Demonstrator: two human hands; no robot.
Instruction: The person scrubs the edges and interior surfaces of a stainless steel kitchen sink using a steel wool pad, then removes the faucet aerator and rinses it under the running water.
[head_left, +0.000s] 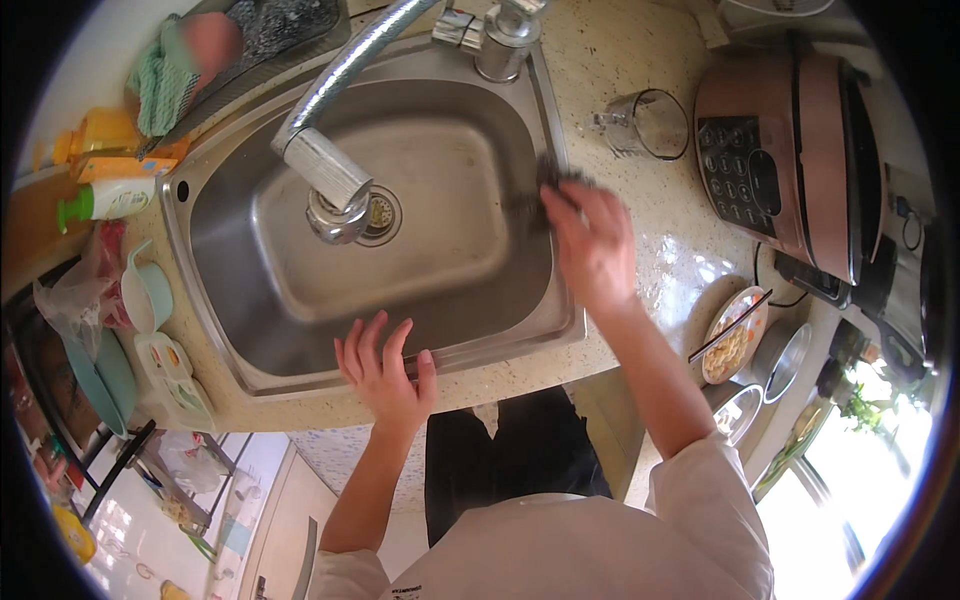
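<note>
My right hand (594, 244) grips a dark scouring pad (559, 176), blurred, at the right rim of a stainless steel sink (390, 277). Fingers apart, my left hand (390, 371) rests at the sink's front edge with nothing in it. Over the basin hangs the metal faucet spout (330, 169), its head partly covering the drain strainer (381, 212), which has some yellowish bits in it. No running water can be made out.
Right of the sink are a glass mug (649, 124), a rice cooker (780, 165), and a plate of food (731, 337) with chopsticks across it. Bottles (124, 199), a light-green cup (148, 295) and a divided tray (176, 382) line the left side.
</note>
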